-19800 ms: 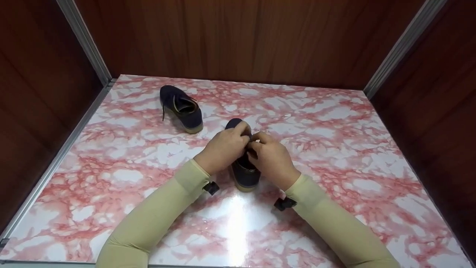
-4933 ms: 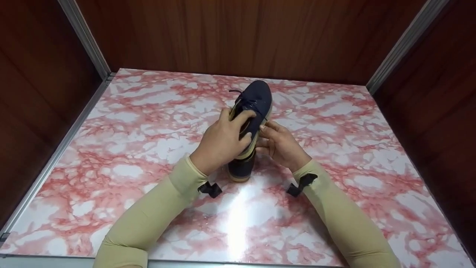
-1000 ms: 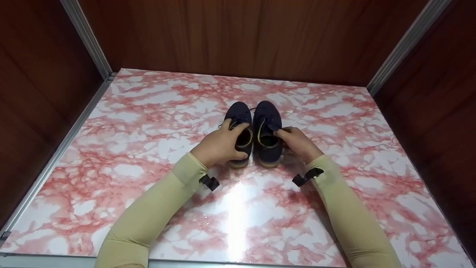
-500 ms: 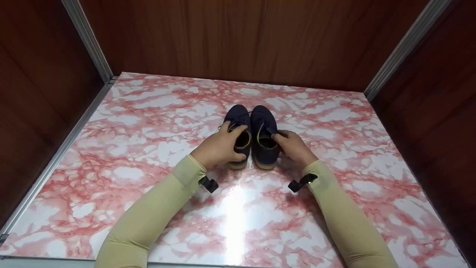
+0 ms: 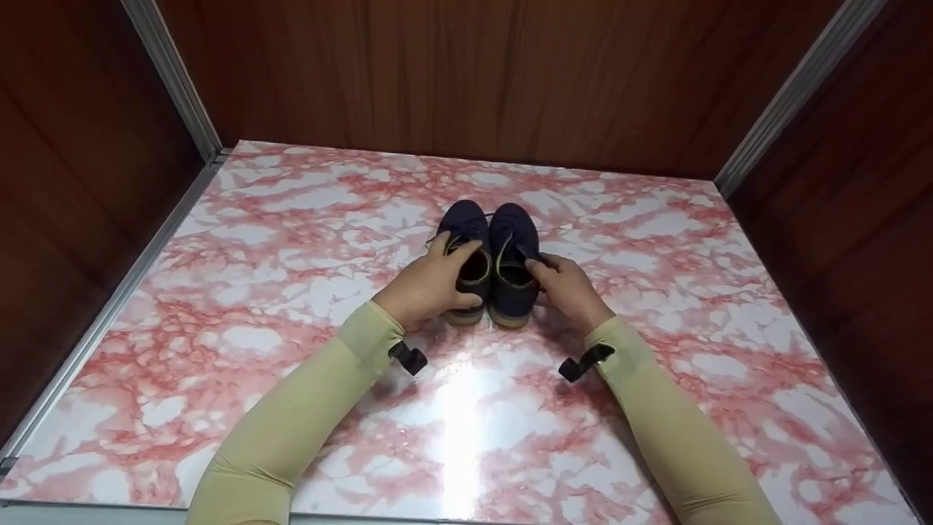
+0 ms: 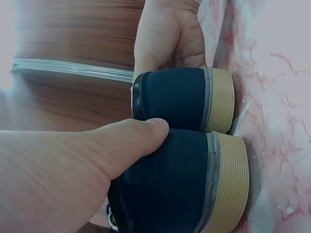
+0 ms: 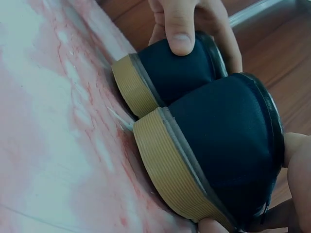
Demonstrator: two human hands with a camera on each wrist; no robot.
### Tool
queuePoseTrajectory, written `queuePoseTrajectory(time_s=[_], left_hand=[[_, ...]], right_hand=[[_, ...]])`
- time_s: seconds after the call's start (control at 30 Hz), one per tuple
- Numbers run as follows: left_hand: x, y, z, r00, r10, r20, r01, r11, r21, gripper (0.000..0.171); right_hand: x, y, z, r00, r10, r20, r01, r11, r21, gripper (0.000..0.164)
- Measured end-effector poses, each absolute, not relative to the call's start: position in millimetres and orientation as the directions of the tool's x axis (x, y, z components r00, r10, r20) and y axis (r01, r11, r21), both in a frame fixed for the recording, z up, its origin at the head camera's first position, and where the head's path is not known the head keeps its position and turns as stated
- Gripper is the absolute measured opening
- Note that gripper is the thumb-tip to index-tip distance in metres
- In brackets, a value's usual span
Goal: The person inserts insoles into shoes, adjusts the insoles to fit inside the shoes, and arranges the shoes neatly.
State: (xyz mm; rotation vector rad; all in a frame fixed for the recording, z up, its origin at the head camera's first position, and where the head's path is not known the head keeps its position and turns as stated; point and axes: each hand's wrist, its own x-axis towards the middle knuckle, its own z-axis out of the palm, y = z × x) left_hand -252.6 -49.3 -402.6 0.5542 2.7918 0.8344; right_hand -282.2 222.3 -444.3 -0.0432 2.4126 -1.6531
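Two navy lace-up shoes stand side by side in the middle of the table, toes pointing away, with tan ridged soles. My left hand (image 5: 423,288) grips the left shoe (image 5: 464,214), thumb at the heel and fingers over the laces and opening. In the left wrist view its thumb (image 6: 141,138) lies across the heel. The right shoe (image 5: 516,217) is held at its outer side by my right hand (image 5: 572,288), thumb on the collar. In the right wrist view the fingers low by its sole are partly hidden. The two heels (image 7: 223,141) sit close together.
A glossy red-and-white marbled tabletop (image 5: 291,306) lies under the shoes. Dark wood panels (image 5: 466,80) close off the back and both sides, with metal rails (image 5: 178,80) at the corners. A thin dark lace (image 5: 490,214) spans the gap between the toes.
First one shoe stood apart at back left while both hands worked on the other. Later one shoe was held over the other. In the last second the right shoe slid left, closer to its mate.
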Motion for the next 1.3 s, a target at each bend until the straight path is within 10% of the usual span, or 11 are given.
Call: queuePoseTrajectory(time_s=[0.2, 0.53, 1.03, 1.3], left_hand=[[-257, -49, -406, -0.918, 0.393, -0.045, 0.307, 0.779, 0.547, 0.095], [-265, -49, -412, -0.923, 0.38, 0.056, 0.339, 0.739, 0.582, 0.084], [-271, -54, -416, -0.941, 0.33, 0.071, 0.306, 0.743, 0.595, 0.086], [-280, -92, -388, -0.966, 0.243, 0.092, 0.258, 0.869, 0.423, 0.086]], right_hand=[[-281, 221, -445, -0.978, -0.157, -0.137, 0.071, 0.369, -0.927, 0.07], [-274, 214, -437, -0.97, -0.199, -0.14, -0.013, 0.617, -0.787, 0.135], [-277, 219, -434, -0.979, -0.201, -0.039, -0.1, 0.635, -0.766, 0.11], [-276, 243, -403, -0.969, -0.16, 0.189, -0.215, 0.922, -0.322, 0.102]])
